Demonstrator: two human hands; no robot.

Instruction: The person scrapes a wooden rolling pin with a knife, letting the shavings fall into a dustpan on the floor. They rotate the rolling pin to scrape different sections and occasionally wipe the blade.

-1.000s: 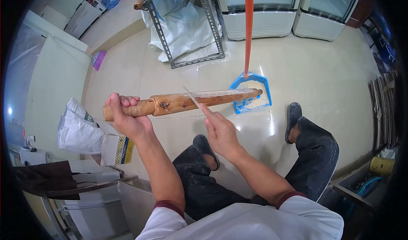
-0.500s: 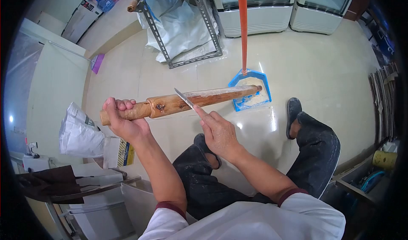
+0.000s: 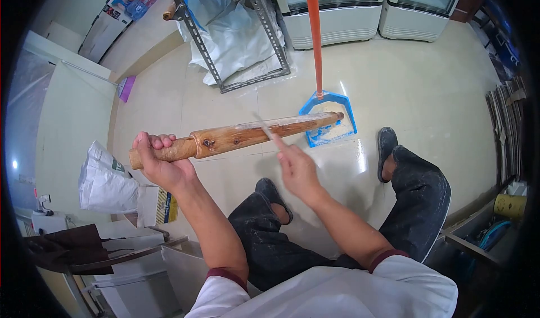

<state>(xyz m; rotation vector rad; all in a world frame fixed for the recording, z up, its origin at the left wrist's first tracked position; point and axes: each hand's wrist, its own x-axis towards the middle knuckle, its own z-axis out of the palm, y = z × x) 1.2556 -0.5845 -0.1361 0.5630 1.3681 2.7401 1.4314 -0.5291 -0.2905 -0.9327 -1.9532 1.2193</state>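
Note:
My left hand grips the handle end of a long wooden rolling pin, held level above the floor with its far end over a blue dustpan. My right hand holds a small knife whose blade rests against the pin's middle. The blade is blurred by motion. Pale dough residue coats the right half of the pin. White scrapings lie in the dustpan.
The dustpan has a tall orange handle. A metal rack with a white sack stands behind it, with chest freezers along the back wall. A paper bag lies at left. My legs and dark shoes rest on the tiled floor.
The knife has moved right along the rolling pin after sliding left half a second ago. My left hand keeps the pin almost in the same place.

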